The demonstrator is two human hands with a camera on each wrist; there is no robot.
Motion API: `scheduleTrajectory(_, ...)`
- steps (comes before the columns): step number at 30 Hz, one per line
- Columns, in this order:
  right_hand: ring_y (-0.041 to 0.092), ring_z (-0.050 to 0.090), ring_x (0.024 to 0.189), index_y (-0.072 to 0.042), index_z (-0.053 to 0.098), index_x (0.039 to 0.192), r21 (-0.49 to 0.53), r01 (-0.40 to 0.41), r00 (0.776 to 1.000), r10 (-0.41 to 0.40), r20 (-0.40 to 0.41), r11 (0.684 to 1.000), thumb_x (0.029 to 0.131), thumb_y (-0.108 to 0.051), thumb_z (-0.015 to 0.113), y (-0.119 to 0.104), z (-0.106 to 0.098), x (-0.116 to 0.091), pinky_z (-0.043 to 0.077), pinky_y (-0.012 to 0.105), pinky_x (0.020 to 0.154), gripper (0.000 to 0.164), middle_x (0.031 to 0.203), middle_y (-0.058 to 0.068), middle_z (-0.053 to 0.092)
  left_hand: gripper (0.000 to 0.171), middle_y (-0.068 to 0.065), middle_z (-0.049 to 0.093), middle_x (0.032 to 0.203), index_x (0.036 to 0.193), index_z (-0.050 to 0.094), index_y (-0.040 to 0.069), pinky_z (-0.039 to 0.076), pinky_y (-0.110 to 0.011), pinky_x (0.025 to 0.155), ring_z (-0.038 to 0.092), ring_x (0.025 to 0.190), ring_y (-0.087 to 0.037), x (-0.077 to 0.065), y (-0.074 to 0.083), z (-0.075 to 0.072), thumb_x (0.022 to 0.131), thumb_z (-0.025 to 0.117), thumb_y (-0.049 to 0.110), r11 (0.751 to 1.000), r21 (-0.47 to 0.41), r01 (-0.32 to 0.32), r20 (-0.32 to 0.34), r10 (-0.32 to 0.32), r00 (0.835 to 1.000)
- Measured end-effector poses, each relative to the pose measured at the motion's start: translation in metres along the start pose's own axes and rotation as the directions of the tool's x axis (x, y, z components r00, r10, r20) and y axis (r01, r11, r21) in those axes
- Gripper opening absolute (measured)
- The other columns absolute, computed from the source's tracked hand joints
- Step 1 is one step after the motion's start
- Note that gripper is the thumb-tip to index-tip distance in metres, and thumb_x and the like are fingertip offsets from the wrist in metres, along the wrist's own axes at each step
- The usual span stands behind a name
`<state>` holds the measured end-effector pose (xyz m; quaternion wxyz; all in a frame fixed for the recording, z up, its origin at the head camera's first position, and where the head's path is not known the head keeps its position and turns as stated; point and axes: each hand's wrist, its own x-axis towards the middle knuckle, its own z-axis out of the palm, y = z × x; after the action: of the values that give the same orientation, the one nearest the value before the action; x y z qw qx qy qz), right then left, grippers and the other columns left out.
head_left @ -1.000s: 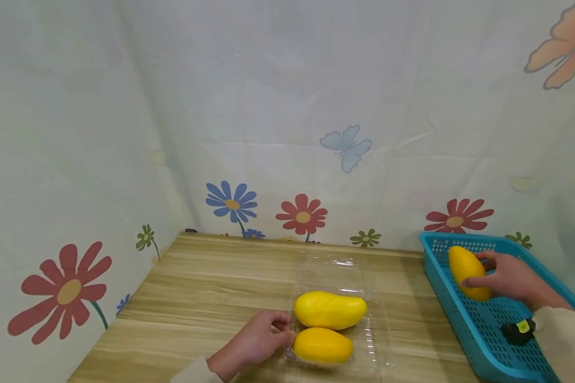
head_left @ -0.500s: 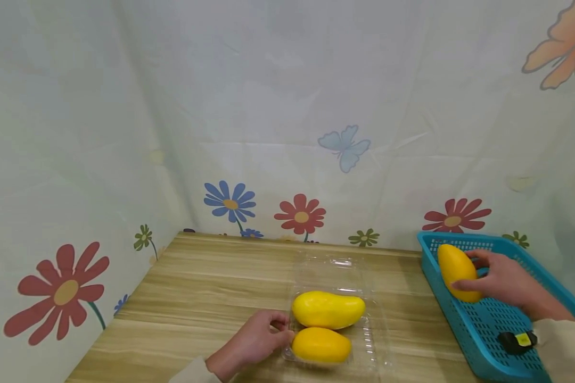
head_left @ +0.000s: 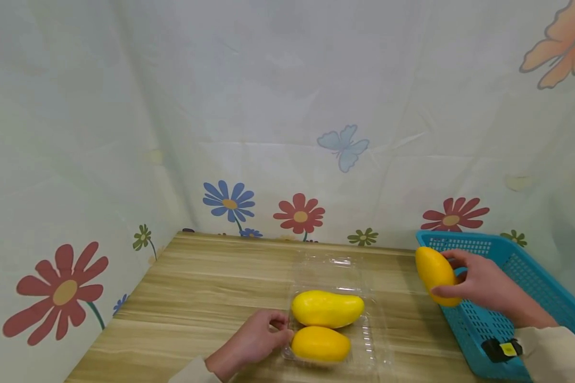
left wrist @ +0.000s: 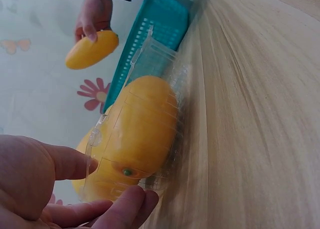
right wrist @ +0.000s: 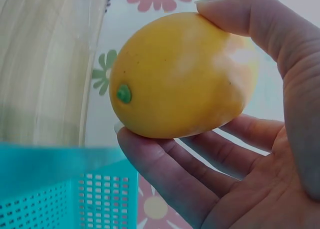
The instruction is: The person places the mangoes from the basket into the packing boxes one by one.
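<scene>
Head view: floral curtain (head_left: 287,106) hung behind the wooden counter (head_left: 211,287). A clear plastic clamshell (head_left: 369,346) sat mid-counter with two yellow mangoes (head_left: 327,308) in it, lid flap lying open behind. The left hand (head_left: 254,340) pinched the clamshell's near-left edge. The right hand (head_left: 484,284) had its grip wrapped around a third mango (head_left: 433,274), held over the left rim of the blue basket (head_left: 532,276).

Left wrist: fingers (left wrist: 125,206) pinched the tray edge.

Right wrist: fingers (right wrist: 165,174) cupped the mango, basket rim below.

Wooden table (head_left: 206,287) lying under everything, flower-and-butterfly printed curtain (head_left: 278,133) hanging behind, well beyond any grip
</scene>
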<state>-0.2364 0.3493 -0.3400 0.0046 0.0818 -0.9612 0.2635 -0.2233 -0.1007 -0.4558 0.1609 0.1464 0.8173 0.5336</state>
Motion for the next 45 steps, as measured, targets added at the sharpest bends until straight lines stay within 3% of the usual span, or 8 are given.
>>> scheduleTrajectory(16,0.016,0.067,0.087,0.003,0.05,0.138,0.053,0.049,0.997,-0.052,0.051,0.997,0.075,-0.037,0.09,-0.031,0.027,-0.003,0.06,0.029,0.069,0.085,0.117,0.014,0.064,0.035,-0.01,0.067,0.106,0.12,0.065,-0.007,0.055,-0.034,0.075,0.064,0.091,-0.019,0.001,-0.001,-0.001,0.095,0.069,0.017,1.0,0.007,-0.002,0.024,0.002,1.0)
scheduleTrajectory(24,0.018,0.064,0.091,-0.001,0.053,0.137,0.123,0.024,0.994,-0.036,0.103,0.992,0.07,-0.038,0.093,-0.042,0.045,-0.003,0.059,0.032,0.077,0.086,0.115,0.009,0.065,0.039,-0.011,0.067,0.108,0.123,0.064,-0.009,0.056,-0.036,0.077,0.064,0.095,-0.02,0.001,0.0,-0.001,0.095,0.07,0.018,1.0,0.008,0.013,0.021,-0.013,1.0)
scheduleTrajectory(35,0.021,0.06,0.101,-0.006,0.058,0.134,0.178,0.076,0.986,-0.1,0.13,0.981,0.068,-0.036,0.094,-0.05,0.067,-0.002,0.056,0.022,0.077,0.081,0.115,0.005,0.066,0.042,-0.011,0.067,0.109,0.125,0.063,-0.009,0.058,-0.039,0.081,0.065,0.098,-0.022,0.0,0.0,-0.001,0.095,0.071,0.019,1.0,0.014,0.008,0.013,-0.009,1.0)
scheduleTrajectory(45,0.019,0.062,0.097,-0.011,0.057,0.136,0.191,0.218,0.946,-0.255,0.199,0.957,0.074,-0.032,0.091,-0.054,0.072,-0.001,0.059,0.025,0.075,0.073,0.118,0.001,0.066,0.036,-0.009,0.068,0.106,0.12,0.066,-0.006,0.055,-0.033,0.076,0.064,0.094,-0.019,0.001,-0.001,0.0,0.094,0.071,0.018,1.0,0.016,0.001,0.015,-0.001,1.0)
